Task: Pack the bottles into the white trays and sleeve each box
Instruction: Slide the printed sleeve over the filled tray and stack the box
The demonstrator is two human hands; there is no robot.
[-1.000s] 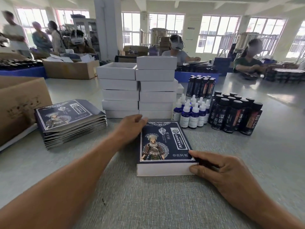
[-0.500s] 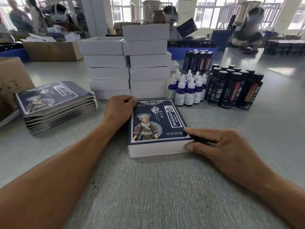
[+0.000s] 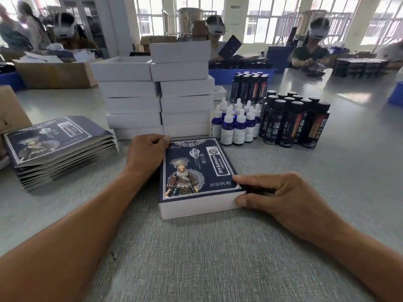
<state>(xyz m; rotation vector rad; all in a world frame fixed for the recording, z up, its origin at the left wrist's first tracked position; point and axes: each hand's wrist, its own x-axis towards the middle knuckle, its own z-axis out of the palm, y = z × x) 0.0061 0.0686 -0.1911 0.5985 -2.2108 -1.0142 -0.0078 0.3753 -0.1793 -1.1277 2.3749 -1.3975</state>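
Lying flat on the grey worktop [image 3: 218, 258], just in front of the stacks of white trays [image 3: 157, 92]: the sleeved box [image 3: 196, 173], printed dark-blue face up. Long axis running away from the viewer, slightly skewed so the far end leans right; figure on the sleeve upright toward the viewer, feet at the near end. White tray end showing at the near short edge, below the sleeve's rim.

Gripped at two opposite corners. Left hand [image 3: 146, 153] at the far left corner, fingers curled over the far edge. Right hand [image 3: 281, 199] at the near right corner, thumb pressed on the white end, fingers bent along the right side wall.

To the right of the trays, standing upright: white-capped dropper bottles [image 3: 237, 123], then black-capped dark bottles [image 3: 294, 120], with another cluster of dark bottles [image 3: 250, 86] behind. At the left, well apart from the box, a fanned pile of flat sleeves [image 3: 58, 147].
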